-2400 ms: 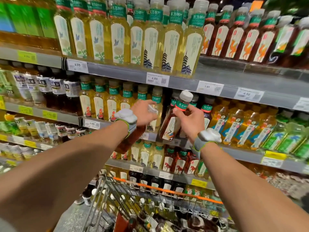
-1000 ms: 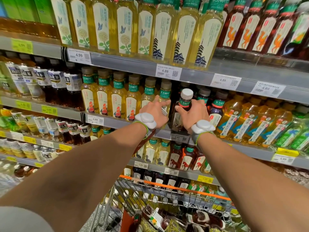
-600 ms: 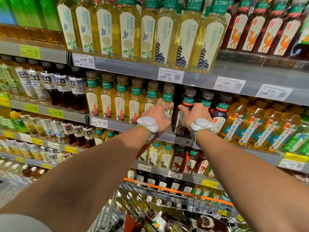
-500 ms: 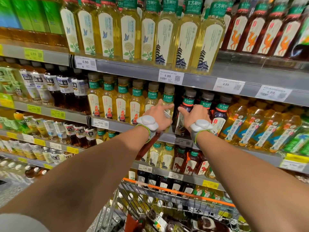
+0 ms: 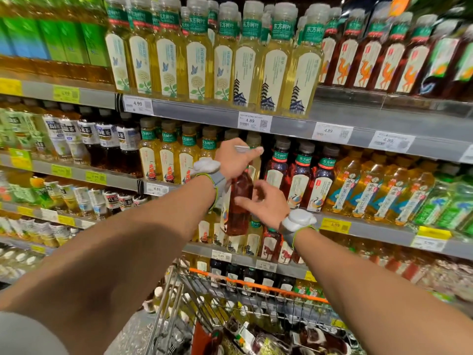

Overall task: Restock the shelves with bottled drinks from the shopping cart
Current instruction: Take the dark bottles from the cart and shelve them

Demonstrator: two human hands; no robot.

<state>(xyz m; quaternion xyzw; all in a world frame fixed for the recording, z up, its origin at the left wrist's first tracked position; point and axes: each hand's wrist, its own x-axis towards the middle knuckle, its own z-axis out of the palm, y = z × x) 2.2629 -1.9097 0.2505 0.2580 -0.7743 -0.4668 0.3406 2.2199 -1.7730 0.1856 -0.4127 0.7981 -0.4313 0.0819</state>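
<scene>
**Dark bottle held up at the drinks shelf**

We gripped a dark reddish bottle (image 5: 239, 208) near its top with our left hand (image 5: 234, 160), in front of the middle shelf (image 5: 371, 228). Our right hand (image 5: 267, 202) lay just beside the bottle's body, its fingers (image 5: 247, 201) loosely spread; contact was unclear. Below stood the orange-rimmed shopping cart (image 5: 256, 285), with bottles inside.

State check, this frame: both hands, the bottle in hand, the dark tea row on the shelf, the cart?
left hand: grips the top of the red-brown bottle.
red-brown bottle: off the shelf, roughly upright, hanging below the left hand; cap hidden.
right hand: half-curled at the bottle's side; grip unclear.
dark tea row: upright on the shelf, capped.
shopping cart: bottles lying inside.
</scene>
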